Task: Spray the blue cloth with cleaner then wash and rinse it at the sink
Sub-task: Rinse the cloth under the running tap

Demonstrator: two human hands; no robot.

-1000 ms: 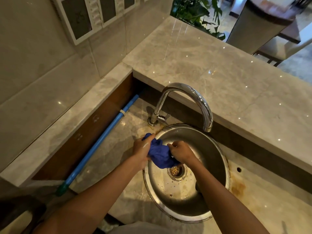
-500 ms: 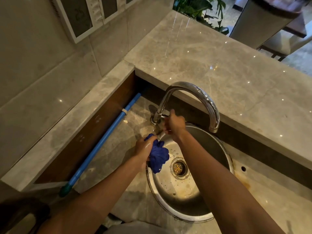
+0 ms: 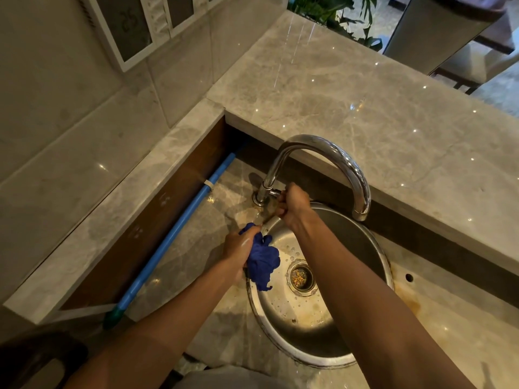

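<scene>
The blue cloth [image 3: 262, 262] is bunched up and hangs over the left rim of the round steel sink [image 3: 373, 248]. My left hand [image 3: 238, 249] grips its upper part. My right hand [image 3: 290, 204] is closed around the small handle at the base of the curved chrome tap [image 3: 331, 153], just behind the sink. No water is visible at the spout. The drain strainer [image 3: 302, 277] holds bits of debris. No cleaner bottle is in view.
A blue pole [image 3: 171, 237] with a green end lies along the left ledge on the lower marble counter. A higher marble counter [image 3: 365, 102] runs behind the tap. A small hole [image 3: 409, 277] sits right of the sink. Chairs and a plant stand beyond.
My right hand let go of the cloth and reached up to the tap handle, where it now grips. My left hand keeps the cloth at the sink's left rim.
</scene>
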